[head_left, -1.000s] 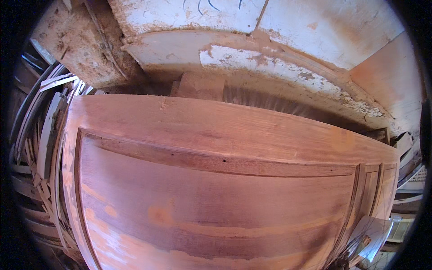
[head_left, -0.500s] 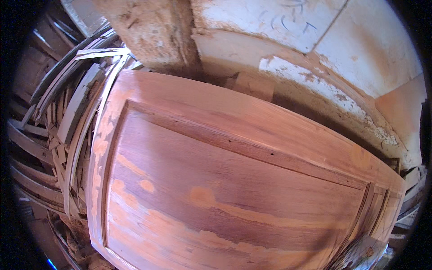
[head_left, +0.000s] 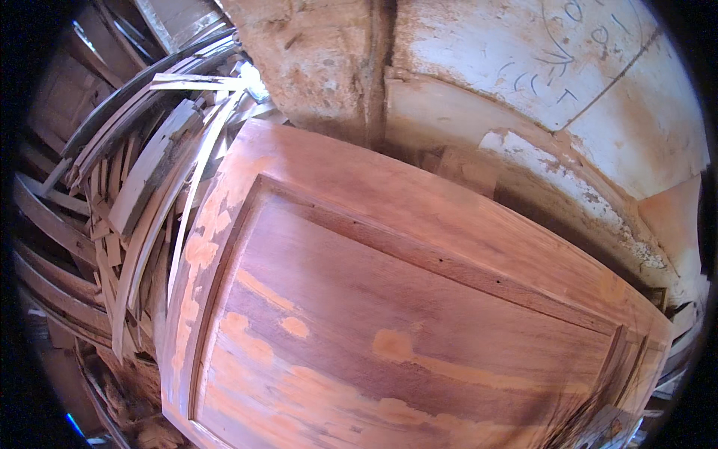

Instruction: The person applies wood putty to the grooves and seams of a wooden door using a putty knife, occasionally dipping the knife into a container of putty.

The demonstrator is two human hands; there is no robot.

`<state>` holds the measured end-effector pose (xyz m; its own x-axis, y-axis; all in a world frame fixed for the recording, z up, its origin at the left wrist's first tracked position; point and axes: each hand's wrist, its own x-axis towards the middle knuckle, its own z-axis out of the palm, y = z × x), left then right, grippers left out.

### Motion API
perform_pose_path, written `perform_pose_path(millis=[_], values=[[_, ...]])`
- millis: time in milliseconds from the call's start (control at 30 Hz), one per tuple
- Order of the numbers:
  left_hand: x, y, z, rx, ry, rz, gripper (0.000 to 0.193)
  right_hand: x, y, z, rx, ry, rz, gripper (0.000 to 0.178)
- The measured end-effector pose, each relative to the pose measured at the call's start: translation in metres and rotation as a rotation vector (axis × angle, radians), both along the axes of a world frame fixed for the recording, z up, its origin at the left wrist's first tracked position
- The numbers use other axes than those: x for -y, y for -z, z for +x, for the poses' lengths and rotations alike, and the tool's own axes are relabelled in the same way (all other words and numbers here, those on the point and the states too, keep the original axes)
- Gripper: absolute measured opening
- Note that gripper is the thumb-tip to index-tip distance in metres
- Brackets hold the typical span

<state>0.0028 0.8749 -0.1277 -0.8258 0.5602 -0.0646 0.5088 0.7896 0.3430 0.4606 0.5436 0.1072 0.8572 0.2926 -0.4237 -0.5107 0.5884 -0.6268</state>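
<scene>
A reddish-brown wooden panel door (head_left: 359,262) fills most of the picture and slants down to the right. Orange filler-like patches (head_left: 393,344) mark its recessed panel and left border. Raised moulding (head_left: 441,260) frames the recess, with a few small dark holes along it. Neither my left hand nor my right hand shows. Over the panel's lower right lies a dark shadow, and at the bottom edge there a pale, mottled thing (head_left: 609,425) shows, too unclear to name.
Stacked wood strips and offcuts (head_left: 142,179) crowd the left side, close to the door's edge. Behind the door stands a stained, dusty wall (head_left: 479,67) with pen marks. Debris (head_left: 576,187) lies along the wall's foot. More scrap pieces (head_left: 682,322) sit at the far right.
My view has swung to the left, so door, wall and wood pile appear farther right in the picture. The door itself shows no movement, and no hand has come in.
</scene>
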Motion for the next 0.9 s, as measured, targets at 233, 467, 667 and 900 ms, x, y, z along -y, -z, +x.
perform_pose_path(millis=[233,467,667,900], values=[[0.009,-0.006,-0.015,0.031,-0.054,0.016,0.081,-0.011,-0.016,-0.002,0.083,-0.045,-0.100,0.039],[0.010,-0.011,-0.023,0.046,-0.086,0.025,0.082,-0.029,-0.022,-0.010,0.092,-0.092,-0.154,0.040],[0.007,-0.021,-0.024,0.042,-0.106,0.011,0.083,-0.057,-0.026,-0.017,0.052,-0.053,-0.196,0.036],[0.000,-0.030,-0.024,0.067,-0.143,0.013,0.084,-0.082,-0.021,-0.026,0.049,-0.016,-0.211,0.032]])
